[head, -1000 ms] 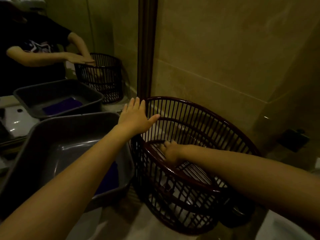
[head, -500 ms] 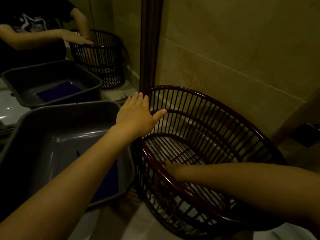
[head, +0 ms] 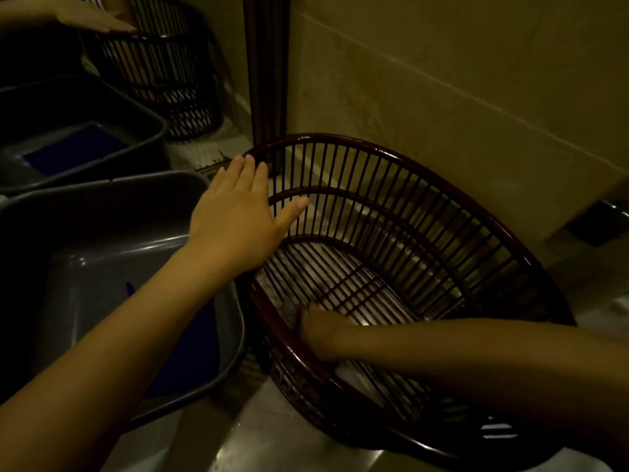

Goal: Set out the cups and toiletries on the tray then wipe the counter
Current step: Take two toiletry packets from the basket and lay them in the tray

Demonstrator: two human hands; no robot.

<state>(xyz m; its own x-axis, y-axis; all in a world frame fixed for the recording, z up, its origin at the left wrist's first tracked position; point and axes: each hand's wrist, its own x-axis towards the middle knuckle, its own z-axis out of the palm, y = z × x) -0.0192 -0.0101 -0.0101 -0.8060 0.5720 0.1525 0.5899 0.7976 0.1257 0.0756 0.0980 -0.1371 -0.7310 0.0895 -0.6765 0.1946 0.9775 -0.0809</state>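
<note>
A dark red slatted basket [head: 425,185] stands on the pale counter [head: 272,434] against the tiled wall. My left hand [head: 238,216] lies flat on its left rim, fingers spread. My right hand [head: 323,330] reaches down inside the basket near its front wall; its fingers are hidden against the slats, with something pale under them. Left of the basket sits a grey plastic tub [head: 102,253] holding a dark blue cloth [head: 190,352].
A mirror [head: 102,63] at the back left reflects the tub, the basket and a hand. A dark wooden frame [head: 265,69] edges it. A small dark object [head: 595,223] sits by the wall at the right.
The view has moved closer and lower over the basket. My right hand has slid down and toward the basket's front wall. My left hand stays on the rim.
</note>
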